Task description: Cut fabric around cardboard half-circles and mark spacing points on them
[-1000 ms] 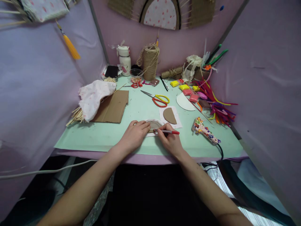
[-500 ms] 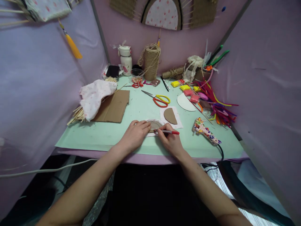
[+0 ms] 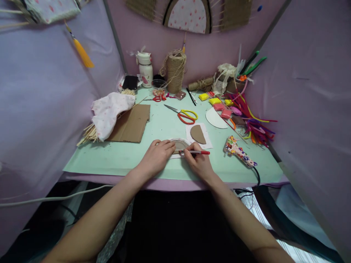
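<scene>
My left hand [image 3: 157, 156] lies flat on a clear protractor [image 3: 179, 143], pressing it onto a small piece of brown card on white paper near the table's front edge. My right hand [image 3: 199, 163] grips a red-capped pen [image 3: 197, 152], whose tip touches the protractor's lower straight edge. Most of the card under the protractor is hidden by my fingers. A brown half-round card piece [image 3: 197, 134] lies on white paper just behind my right hand.
Yellow-and-red scissors [image 3: 183, 114] lie mid-table. A patterned glue gun [image 3: 238, 152] rests at the right, its cord over the edge. Cardboard sheet [image 3: 132, 124], white cloth [image 3: 109, 111] and sticks lie left. Twine spool [image 3: 175, 72], bottle [image 3: 145, 69], pipe cleaners [image 3: 253, 126] stand at the back.
Almost nothing differs: both hands stay on the protractor, and the pen has tilted slightly flatter in my right hand.
</scene>
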Tool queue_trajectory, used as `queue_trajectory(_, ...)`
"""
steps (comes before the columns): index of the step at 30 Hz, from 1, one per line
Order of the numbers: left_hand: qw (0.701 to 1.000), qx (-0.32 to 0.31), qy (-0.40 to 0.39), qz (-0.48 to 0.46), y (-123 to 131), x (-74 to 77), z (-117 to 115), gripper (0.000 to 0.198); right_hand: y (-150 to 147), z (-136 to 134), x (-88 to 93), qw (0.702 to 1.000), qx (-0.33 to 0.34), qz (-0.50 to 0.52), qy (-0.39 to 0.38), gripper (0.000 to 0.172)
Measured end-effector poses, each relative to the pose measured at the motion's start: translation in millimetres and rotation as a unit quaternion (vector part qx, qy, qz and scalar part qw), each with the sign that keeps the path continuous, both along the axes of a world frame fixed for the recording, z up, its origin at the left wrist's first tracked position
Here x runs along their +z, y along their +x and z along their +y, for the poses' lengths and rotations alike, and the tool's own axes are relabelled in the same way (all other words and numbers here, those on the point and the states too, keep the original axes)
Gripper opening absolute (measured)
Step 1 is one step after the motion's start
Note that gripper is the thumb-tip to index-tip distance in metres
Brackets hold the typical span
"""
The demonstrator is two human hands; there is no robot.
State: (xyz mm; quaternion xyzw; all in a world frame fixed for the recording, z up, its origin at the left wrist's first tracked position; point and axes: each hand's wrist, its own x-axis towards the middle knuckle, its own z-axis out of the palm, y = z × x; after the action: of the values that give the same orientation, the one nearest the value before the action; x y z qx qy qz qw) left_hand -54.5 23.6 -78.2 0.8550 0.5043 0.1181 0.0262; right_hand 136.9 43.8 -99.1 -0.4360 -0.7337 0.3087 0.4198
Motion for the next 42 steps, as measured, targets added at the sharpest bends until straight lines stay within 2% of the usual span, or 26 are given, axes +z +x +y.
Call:
queue_trajectory(12,1.0,0.008,-0.003,0.005,-1,-1.8,1,0.034,2,-3,0.4,0.997,-0.059,0.035,0.022,0.017)
queue_trajectory(19,0.998,0.049,-0.002,0.036,13,0.4,-12,0.034,2,-4,0.0,0.992,-0.1,0.067,0.023,0.017)
queue_trajectory(26,0.996,0.093,0.014,0.002,26,-6.0,-21,0.039,3,-3,-0.4,0.994,-0.089,0.063,0.012,0.016)
queue_trajectory(30,0.997,0.075,0.024,0.0,26,-10.2,-19,0.045,4,-2,-0.8,0.995,-0.058,0.071,0.039,0.012)
queue_trajectory(33,0.997,0.071,0.019,0.008,26,-12.1,-18,0.048,4,0,-2.2,0.996,-0.03,0.071,0.052,0.019)
queue_trajectory(42,0.993,0.098,0.051,-0.035,26,-12.9,-22,0.041,1,4,-8.0,0.992,0.008,-0.059,0.115,0.023)
